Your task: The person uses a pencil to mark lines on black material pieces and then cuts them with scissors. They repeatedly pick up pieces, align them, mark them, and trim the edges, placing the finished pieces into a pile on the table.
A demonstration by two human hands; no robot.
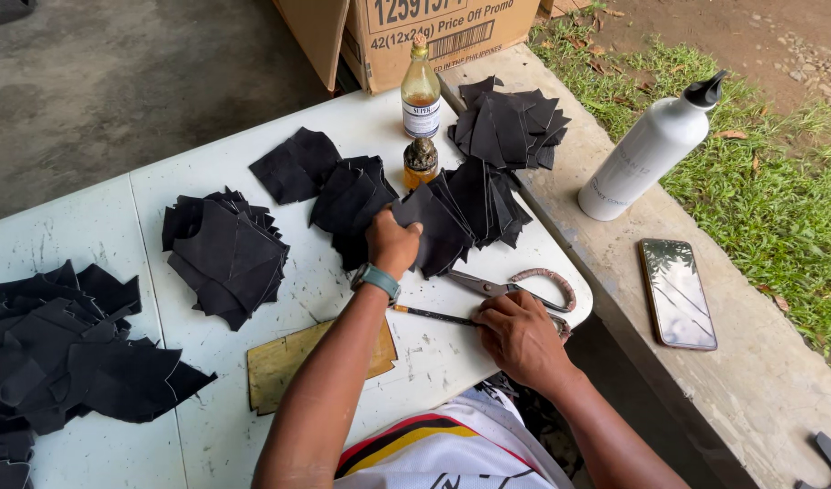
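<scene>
Nearest you, your right hand (521, 337) is curled on the table edge (415, 362), pinching a thin brush (433, 316) beside the scissors (515, 288), ready to use. Farther out, your left hand (393, 243) pinches a black piece (438, 226) off its fanned stack, by the small jar (421, 160).

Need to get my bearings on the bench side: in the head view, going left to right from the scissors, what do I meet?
Metal scissors with wrapped handles → white metal water bottle with a black cap → dark smartphone lying flat on the concrete ledge → green grass strip.
</scene>
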